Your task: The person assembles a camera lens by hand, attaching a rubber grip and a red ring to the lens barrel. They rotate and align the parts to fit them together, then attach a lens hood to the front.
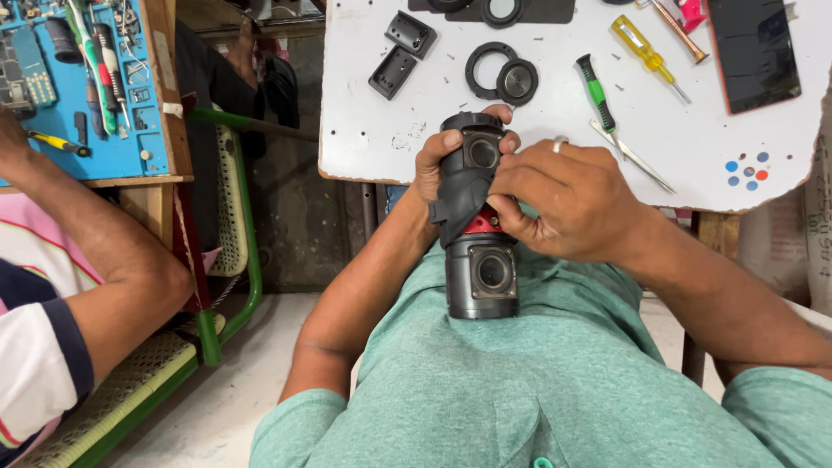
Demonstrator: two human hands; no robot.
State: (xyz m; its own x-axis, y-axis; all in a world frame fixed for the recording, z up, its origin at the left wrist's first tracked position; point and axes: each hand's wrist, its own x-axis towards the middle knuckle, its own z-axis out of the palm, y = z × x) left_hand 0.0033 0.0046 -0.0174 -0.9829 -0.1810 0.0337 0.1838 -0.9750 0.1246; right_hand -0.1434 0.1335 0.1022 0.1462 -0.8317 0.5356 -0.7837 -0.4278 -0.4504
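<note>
While held against the person's chest, position: black cylindrical speaker (479, 234) just below the white tabletop (373, 130) edge.
Left hand (442, 165): grip wrapped around speaker's upper end.
Right hand (563, 204): fingers pinching speaker's red middle band.
Green screwdriver (596, 94): on tabletop, above right hand.

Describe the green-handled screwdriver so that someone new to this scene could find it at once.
Start at the white table above the person's hands. To the right of the round black rings, the green-handled screwdriver lies alone, handle away from the person. Its neighbour further right, the yellow-handled screwdriver, has a clear yellow grip; this one's is green and black.
</note>
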